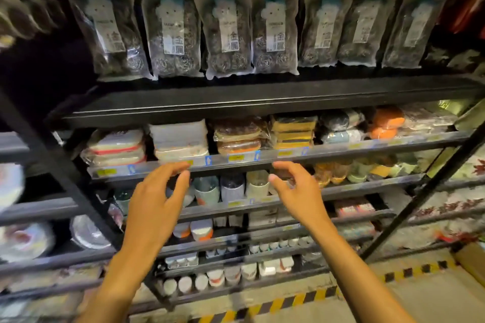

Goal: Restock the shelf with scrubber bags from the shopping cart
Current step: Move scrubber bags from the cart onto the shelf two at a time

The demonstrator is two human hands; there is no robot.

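Dim black metal shelving (262,97) carries clear plastic bags of steel wire scrubbers (173,29) in a row along its top tier. Our left hand (154,204) and right hand (299,191) hover empty, fingers loosely curled. Next we should take a bag from the unseen cart by its header and seat it upright, label forward.

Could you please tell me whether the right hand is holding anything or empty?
Empty: the right hand has its fingers loosely curled around nothing, below the hanging scrubber bags.
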